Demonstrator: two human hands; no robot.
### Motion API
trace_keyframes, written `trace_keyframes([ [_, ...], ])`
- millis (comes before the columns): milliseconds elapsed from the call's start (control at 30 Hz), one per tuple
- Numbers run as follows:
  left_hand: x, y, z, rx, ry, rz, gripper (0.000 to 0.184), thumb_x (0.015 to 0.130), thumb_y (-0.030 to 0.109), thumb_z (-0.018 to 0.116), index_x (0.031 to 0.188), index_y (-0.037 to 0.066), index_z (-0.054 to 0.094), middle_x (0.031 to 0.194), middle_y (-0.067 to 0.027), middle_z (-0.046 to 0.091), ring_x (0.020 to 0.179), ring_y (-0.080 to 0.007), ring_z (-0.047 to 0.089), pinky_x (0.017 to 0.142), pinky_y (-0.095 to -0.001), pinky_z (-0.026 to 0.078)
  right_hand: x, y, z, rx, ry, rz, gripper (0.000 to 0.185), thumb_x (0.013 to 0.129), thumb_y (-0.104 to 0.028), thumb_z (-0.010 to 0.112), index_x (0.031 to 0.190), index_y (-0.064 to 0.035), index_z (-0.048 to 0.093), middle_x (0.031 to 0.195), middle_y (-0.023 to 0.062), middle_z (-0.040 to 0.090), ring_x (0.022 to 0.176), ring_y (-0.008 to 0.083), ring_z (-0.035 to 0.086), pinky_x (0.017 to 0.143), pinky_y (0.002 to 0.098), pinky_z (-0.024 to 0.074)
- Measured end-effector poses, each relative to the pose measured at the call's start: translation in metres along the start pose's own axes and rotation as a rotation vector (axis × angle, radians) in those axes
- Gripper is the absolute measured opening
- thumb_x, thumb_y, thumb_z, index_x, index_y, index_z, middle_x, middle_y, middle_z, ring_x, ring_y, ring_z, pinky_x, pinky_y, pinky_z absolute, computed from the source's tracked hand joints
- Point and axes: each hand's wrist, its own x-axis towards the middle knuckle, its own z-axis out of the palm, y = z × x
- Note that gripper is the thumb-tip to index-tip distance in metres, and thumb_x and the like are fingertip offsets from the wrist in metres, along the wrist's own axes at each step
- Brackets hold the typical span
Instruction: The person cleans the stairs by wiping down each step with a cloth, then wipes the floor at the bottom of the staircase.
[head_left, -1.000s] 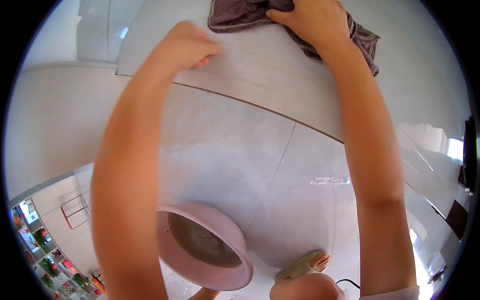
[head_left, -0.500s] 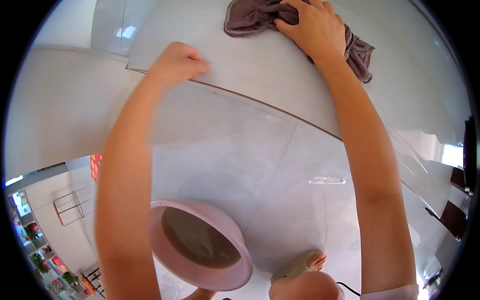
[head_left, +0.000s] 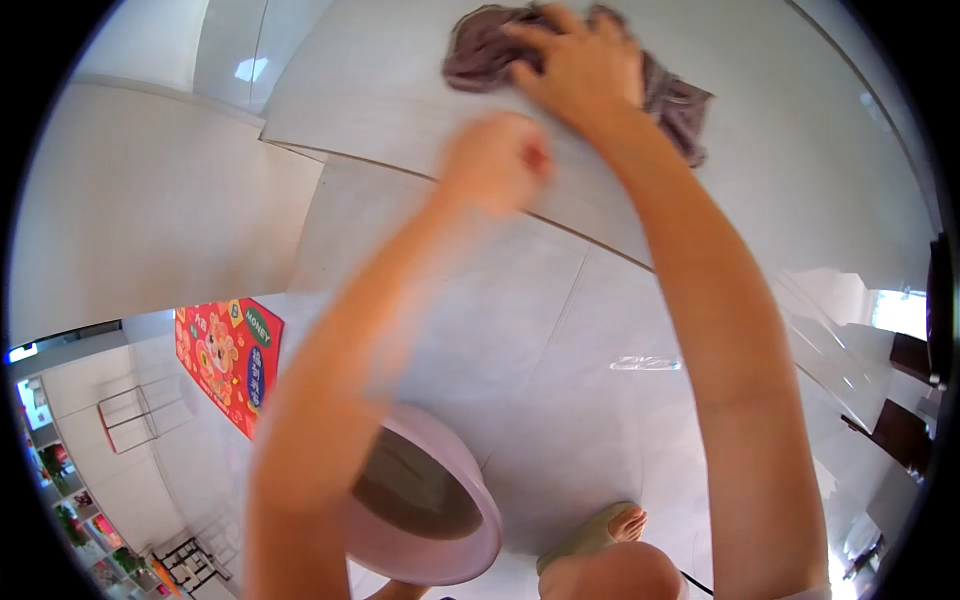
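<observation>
My right hand point(head_left: 585, 70) presses down on a crumpled purple-brown cloth point(head_left: 487, 48) lying on the pale tiled surface point(head_left: 780, 120), its fingers spread over the cloth. Below and left of it, my left hand point(head_left: 497, 160) hovers in a loose fist, blurred by motion, and what it holds, if anything, cannot be made out. Under my left forearm stands a pink basin point(head_left: 470, 450) with murky grey-brown water point(head_left: 415, 490) in it, partly hidden by that arm.
A red printed box or sheet point(head_left: 225, 355) is at the left. On the tiles lies a clear plastic strip point(head_left: 645, 363). My slippered foot point(head_left: 595, 530) shows at the bottom, near a black cord point(head_left: 697, 583). Shelves point(head_left: 75, 500) stand far left, dark furniture point(head_left: 900, 435) far right.
My left hand has swung right, closer to the cloth. My right hand and the cloth have shifted slightly left, with its fingers now flatter. More of the red printed item shows.
</observation>
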Motion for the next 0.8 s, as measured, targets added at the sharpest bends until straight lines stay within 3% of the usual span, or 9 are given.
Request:
trace_keyframes([
  [33, -0.017, 0.025, 0.029, 0.01, 0.066, 0.089, 0.012, 0.082, 0.013, 0.068, 0.084, 0.001, 0.064, 0.073, -0.0131, 0.066, 0.064, -0.0206, 0.063, 0.059, -0.0358, 0.048, -0.001, -0.01, 0.008, 0.031, 0.01, -0.078, 0.034, 0.084, -0.037, 0.068, 0.117, -0.0303, 0.066, 0.123, -0.0028, 0.059, 0.119, 0.0284, 0.052, 0.091, 0.0464, 0.0484],
  [133, -0.07, 0.043, 0.015, -0.179, -0.315, -0.057, 0.008, 0.086, 0.011, 0.062, 0.084, 0.003, 0.064, 0.074, -0.012, 0.065, 0.071, -0.0242, 0.065, 0.064, -0.0371, 0.048, -0.033, -0.027, -0.003, 0.408, -0.004, -0.394, 0.027, 0.08, -0.032, 0.07, 0.107, -0.0317, 0.07, 0.117, -0.0062, 0.06, 0.122, 0.0237, 0.048, 0.09, 0.0433, 0.0475],
  [267, -0.165, -0.006, -0.019, -0.123, -0.456, -0.243, 0.008, 0.088, 0.01, 0.062, 0.09, 0.004, 0.066, 0.085, -0.0102, 0.069, 0.081, -0.0244, 0.066, 0.074, -0.0361, 0.05, -0.114, 0.02, -0.08, 0.532, -0.157, -0.356, 0.025, 0.064, -0.021, 0.076, 0.088, -0.026, 0.071, 0.112, -0.0086, 0.06, 0.115, 0.0215, 0.053, 0.082, 0.0395, 0.05],
  [333, -0.202, -0.063, -0.039, 0.2, -0.372, -0.209, 0.041, 0.085, 0.019, 0.068, 0.124, 0.008, 0.06, 0.125, -0.0176, 0.061, 0.117, -0.0313, 0.057, 0.096, -0.04, 0.046, -0.149, 0.058, -0.107, 0.457, -0.09, -0.258, 0.03, 0.052, -0.017, 0.078, 0.08, -0.0248, 0.072, 0.102, -0.0064, 0.065, 0.102, 0.0238, 0.06, 0.08, 0.0391, 0.0531],
  [433, -0.211, -0.093, -0.045, 0.406, -0.331, -0.536, 0.089, 0.078, 0.034, 0.076, 0.151, 0.01, 0.029, 0.153, -0.0272, 0.026, 0.139, -0.0514, 0.025, 0.108, -0.054, 0.035, -0.153, 0.071, -0.12, 0.376, -0.223, -0.127, 0.032, 0.051, -0.021, 0.083, 0.081, -0.02, 0.071, 0.102, -0.0009, 0.066, 0.104, 0.0271, 0.06, 0.082, 0.0411, 0.0517],
  [467, -0.216, -0.131, -0.033, 0.213, -0.513, -0.63, 0.126, 0.071, 0.053, 0.079, 0.156, 0.013, -0.004, 0.157, -0.0321, -0.006, 0.142, -0.0564, -0.002, 0.111, -0.0646, 0.02, -0.142, 0.066, -0.113, 0.409, -0.208, -0.128, 0.034, 0.053, -0.024, 0.084, 0.083, -0.0186, 0.07, 0.103, 0.0001, 0.066, 0.104, 0.0284, 0.059, 0.084, 0.0416, 0.0504],
  [600, -0.208, -0.134, 0.008, 0.171, -0.692, -0.702, 0.147, 0.064, 0.077, 0.069, 0.147, 0.002, -0.026, 0.149, -0.0367, -0.028, 0.132, -0.0577, -0.032, 0.109, -0.0668, -0.01, -0.041, 0.008, -0.047, 0.423, -0.124, -0.159, 0.055, 0.064, -0.051, 0.081, 0.099, -0.0121, 0.064, 0.114, 0.0055, 0.06, 0.107, 0.0311, 0.057, 0.089, 0.0417, 0.0475],
  [700, -0.201, -0.13, 0.014, 0.27, -0.739, -0.874, 0.149, 0.062, 0.077, 0.072, 0.146, 0.012, -0.031, 0.148, -0.0326, -0.034, 0.133, -0.0605, -0.025, 0.112, -0.0647, 0.006, 0.032, -0.069, -0.003, 0.465, -0.222, -0.189, 0.054, 0.068, -0.053, 0.072, 0.107, -0.0145, 0.066, 0.118, 0.0033, 0.06, 0.11, 0.025, 0.059, 0.088, 0.0394, 0.0503],
  [800, -0.189, -0.124, 0.011, 0.276, -0.821, -0.897, 0.146, 0.065, 0.077, 0.07, 0.145, 0.009, -0.032, 0.147, -0.0324, -0.035, 0.132, -0.059, -0.03, 0.113, -0.0643, 0.0, 0.072, -0.142, 0.016, 0.398, -0.428, -0.215, 0.045, 0.07, -0.043, 0.069, 0.11, -0.0216, 0.067, 0.117, 0.0024, 0.06, 0.112, 0.0254, 0.058, 0.089, 0.0415, 0.0504],
])
